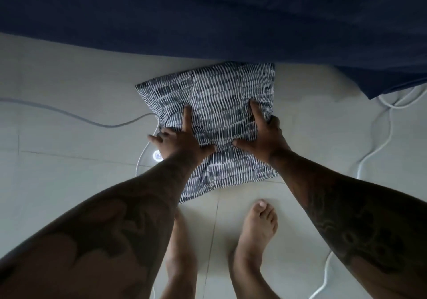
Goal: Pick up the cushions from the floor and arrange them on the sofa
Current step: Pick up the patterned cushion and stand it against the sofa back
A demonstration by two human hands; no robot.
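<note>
A cushion (219,95) with a dark blue and white dash pattern lies on the pale tiled floor, its far edge tucked against the dark blue sofa (208,16) that fills the top of the view. My left hand (180,141) presses on the cushion's left side, index finger stretched forward, other fingers over the edge. My right hand (261,137) grips the right side, fingers curled around the edge and bunching the fabric. The cushion's near part is partly hidden by my forearms.
My bare feet (256,229) stand on the tiles just in front of the cushion. A grey cable (69,113) runs across the floor at the left. White cables (379,146) loop at the right. A small bright light (157,155) glows by my left wrist.
</note>
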